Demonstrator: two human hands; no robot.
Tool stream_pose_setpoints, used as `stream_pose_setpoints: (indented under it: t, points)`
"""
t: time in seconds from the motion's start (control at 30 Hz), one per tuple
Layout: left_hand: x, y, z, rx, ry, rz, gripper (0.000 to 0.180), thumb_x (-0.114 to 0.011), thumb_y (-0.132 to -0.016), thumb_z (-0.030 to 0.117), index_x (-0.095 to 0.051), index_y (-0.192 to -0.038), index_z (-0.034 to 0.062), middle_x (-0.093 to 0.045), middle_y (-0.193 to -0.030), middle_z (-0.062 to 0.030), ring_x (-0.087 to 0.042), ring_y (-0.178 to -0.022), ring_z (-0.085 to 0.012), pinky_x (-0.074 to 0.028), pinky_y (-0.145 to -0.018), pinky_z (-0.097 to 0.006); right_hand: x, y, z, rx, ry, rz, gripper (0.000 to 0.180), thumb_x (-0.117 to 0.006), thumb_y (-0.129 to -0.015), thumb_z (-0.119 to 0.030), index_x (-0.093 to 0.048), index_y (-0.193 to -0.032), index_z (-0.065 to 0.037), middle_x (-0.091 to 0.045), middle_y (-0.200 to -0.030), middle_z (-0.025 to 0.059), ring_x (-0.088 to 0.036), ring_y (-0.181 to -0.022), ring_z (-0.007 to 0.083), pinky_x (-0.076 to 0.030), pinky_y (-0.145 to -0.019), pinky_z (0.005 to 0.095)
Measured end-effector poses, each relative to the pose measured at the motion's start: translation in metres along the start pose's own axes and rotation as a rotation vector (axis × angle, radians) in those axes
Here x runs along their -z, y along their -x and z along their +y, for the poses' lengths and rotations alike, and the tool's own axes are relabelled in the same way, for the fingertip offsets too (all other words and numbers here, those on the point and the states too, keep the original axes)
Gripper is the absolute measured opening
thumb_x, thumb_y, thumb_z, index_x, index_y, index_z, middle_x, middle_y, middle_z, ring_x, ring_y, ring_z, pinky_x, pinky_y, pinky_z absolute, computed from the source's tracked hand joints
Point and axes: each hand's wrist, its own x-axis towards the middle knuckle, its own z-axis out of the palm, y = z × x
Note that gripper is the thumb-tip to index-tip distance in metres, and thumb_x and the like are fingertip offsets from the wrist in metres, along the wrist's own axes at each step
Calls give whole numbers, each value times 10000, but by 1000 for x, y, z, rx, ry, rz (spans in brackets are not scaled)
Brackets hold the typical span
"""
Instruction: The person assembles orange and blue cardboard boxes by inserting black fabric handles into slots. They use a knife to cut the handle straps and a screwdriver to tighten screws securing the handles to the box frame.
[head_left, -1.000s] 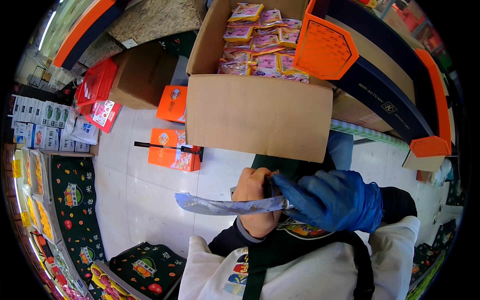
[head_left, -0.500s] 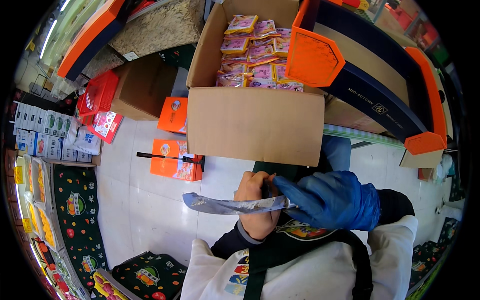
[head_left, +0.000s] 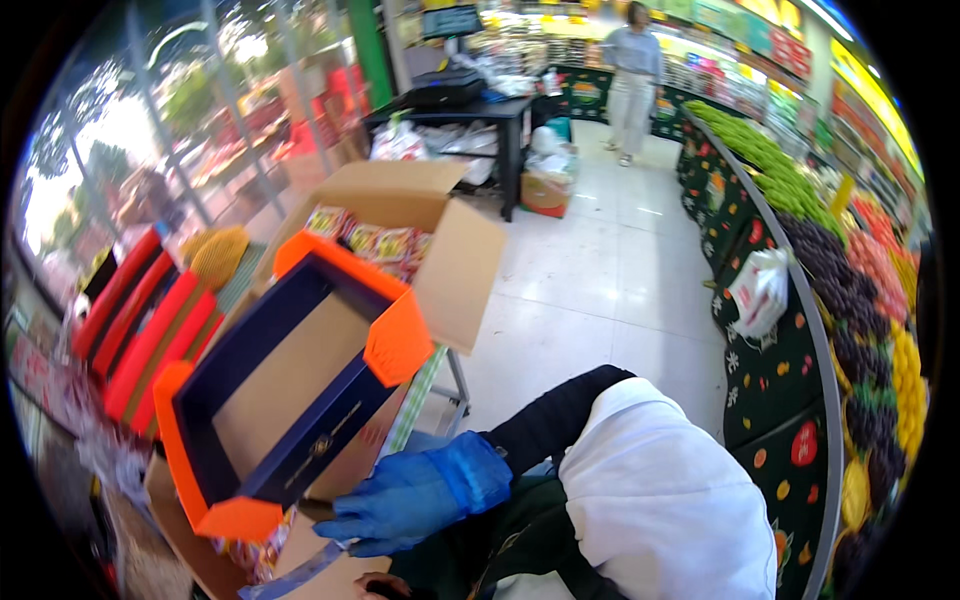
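Note:
My right hand (head_left: 415, 500), in a blue glove, is closed on a knife (head_left: 295, 574). Its long blade points down and left, blurred and cut off by the lower edge. Close beside it, my left hand (head_left: 372, 582) is bare and shows only in part at the bottom edge. Its fingers look curled by something dark that I cannot make out. Just beyond the blade stands an open cardboard box (head_left: 190, 545) with small wrapped packs (head_left: 255, 555) inside. Above that box sits a dark blue tray with orange corners (head_left: 400, 340).
A second cardboard box (head_left: 465, 270) holds wrapped packs behind the tray. Red boxes (head_left: 150, 340) and yellow gloves (head_left: 220, 258) lie at left. A fruit stand (head_left: 805, 300) runs along the right. A person (head_left: 633, 80) stands far down the aisle, past a black desk (head_left: 510, 135).
My view has swung to the right and up, bringing the aisle and fruit stand in. Both hands now sit at the bottom of the view, the left mostly cut off. The knife stays in my right hand.

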Motion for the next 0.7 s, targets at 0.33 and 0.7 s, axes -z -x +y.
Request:
stream_pose_setpoints:
  t: [0.33, 0.7]
  points:
    - [-31, -30, -17, 235, 473, -412, 456, -420, -869, 440, -548, -830, 4, -510, -679, -64, -445, -589, -158, -350, -532, -264, 105, 123, 0, -772, -502, 107, 277, -557, -862, -164, -577, -1108, -38, -646, -972, 104, -619, -862, 168, -480, -762, 278]
    - [-59, -23, -18, 72, 471, -506, 472, -438, -844, 460, -510, -856, -6, -496, -682, -59, -423, -584, -127, -313, -526, -230, 145, 126, -18, -460, -852, 671, 274, -499, -893, -174, -580, -1033, 48, -632, -910, 175, -482, -571, 93, -387, -509, 219]
